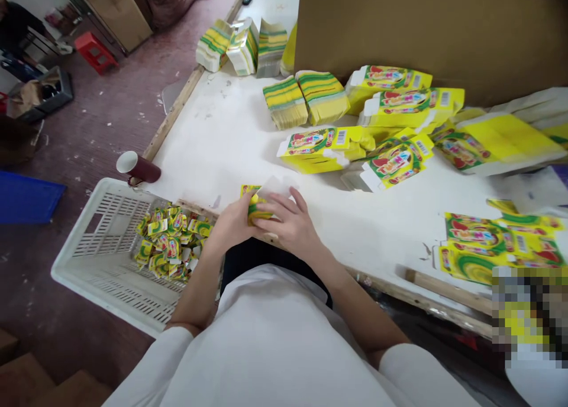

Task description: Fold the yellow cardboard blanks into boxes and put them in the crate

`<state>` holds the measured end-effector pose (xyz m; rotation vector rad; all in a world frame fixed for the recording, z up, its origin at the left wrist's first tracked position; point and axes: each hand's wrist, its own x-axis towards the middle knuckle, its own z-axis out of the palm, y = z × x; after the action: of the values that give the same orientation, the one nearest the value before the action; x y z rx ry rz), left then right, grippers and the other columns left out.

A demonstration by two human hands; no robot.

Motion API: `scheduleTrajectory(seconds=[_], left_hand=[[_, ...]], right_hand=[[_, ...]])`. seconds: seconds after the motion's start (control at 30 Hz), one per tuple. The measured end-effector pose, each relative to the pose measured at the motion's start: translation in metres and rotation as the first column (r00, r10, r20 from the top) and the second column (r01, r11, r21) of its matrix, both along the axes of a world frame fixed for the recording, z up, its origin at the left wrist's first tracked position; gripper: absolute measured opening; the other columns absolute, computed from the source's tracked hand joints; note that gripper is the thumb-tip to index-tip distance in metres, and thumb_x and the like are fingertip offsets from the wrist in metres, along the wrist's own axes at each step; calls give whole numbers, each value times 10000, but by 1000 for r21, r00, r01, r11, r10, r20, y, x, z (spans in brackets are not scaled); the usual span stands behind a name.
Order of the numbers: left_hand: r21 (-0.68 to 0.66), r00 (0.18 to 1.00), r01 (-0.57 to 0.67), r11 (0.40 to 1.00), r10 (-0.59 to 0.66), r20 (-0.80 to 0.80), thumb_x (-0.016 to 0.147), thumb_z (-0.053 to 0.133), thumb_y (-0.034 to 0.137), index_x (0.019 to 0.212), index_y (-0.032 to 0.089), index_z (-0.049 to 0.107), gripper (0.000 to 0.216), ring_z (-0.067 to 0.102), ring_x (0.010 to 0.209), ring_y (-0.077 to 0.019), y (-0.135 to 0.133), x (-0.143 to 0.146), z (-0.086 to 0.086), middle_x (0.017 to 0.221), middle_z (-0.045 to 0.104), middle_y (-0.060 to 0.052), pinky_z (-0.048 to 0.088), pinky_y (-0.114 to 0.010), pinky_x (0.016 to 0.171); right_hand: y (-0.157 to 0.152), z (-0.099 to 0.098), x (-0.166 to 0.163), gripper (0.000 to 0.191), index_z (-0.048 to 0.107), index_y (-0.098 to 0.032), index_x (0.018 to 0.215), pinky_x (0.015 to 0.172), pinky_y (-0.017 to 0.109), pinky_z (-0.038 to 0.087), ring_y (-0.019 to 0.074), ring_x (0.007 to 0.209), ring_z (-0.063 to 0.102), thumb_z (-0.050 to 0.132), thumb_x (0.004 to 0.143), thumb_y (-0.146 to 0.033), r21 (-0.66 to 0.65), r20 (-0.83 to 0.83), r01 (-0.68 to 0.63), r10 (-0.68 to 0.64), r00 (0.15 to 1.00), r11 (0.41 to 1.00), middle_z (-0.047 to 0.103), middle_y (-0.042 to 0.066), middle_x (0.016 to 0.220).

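Observation:
Both my hands meet at the near edge of the white table. My left hand and my right hand together grip a small yellow and green carton, which is partly hidden by my fingers. A white flap of the carton shows above my right hand. To the left below the table edge stands a white plastic basket holding several small folded yellow cartons.
Flat printed cartons lie spread across the table's right half, with stacks of flat blanks behind. A big brown cardboard box stands at the back right. A dark red cup lies at the table corner. More flat cartons sit near right.

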<state>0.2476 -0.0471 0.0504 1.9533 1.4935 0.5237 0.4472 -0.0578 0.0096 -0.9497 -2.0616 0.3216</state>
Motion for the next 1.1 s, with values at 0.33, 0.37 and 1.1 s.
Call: scheduleTrajectory(seconds=[0.33, 0.37, 1.1], left_hand=[[238, 976, 181, 954, -203, 74, 771, 674, 174, 1416, 224, 317, 739, 589, 1229, -285, -13, 24, -29, 1372, 526, -158, 520, -402, 960], [273, 972, 195, 942, -224, 77, 766, 670, 159, 1387, 222, 339, 706, 583, 1235, -284, -13, 24, -30, 1340, 536, -153, 523, -401, 953], [-41, 500, -495, 868, 324, 803, 786, 779, 386, 1318, 284, 471, 623, 599, 1245, -272, -11, 40, -24, 1324, 597, -104, 482, -475, 1057]], right_hand=[[11, -17, -10, 596, 630, -274, 1283, 1020, 472, 548, 288, 1175, 661, 671, 819, -647, -629, -778, -712, -272, 567, 313, 694, 81, 1278], [12, -18, -10, 580, 661, -279, 1235, 1014, 454, 553, 279, 1154, 670, 733, 776, -626, -603, -794, -756, -283, 538, 256, 710, 71, 1247], [6, -13, -22, 540, 571, -288, 1420, 1099, 478, 502, 274, 1340, 568, 609, 909, -458, -672, -640, -244, -384, 665, 699, 560, 40, 1495]])
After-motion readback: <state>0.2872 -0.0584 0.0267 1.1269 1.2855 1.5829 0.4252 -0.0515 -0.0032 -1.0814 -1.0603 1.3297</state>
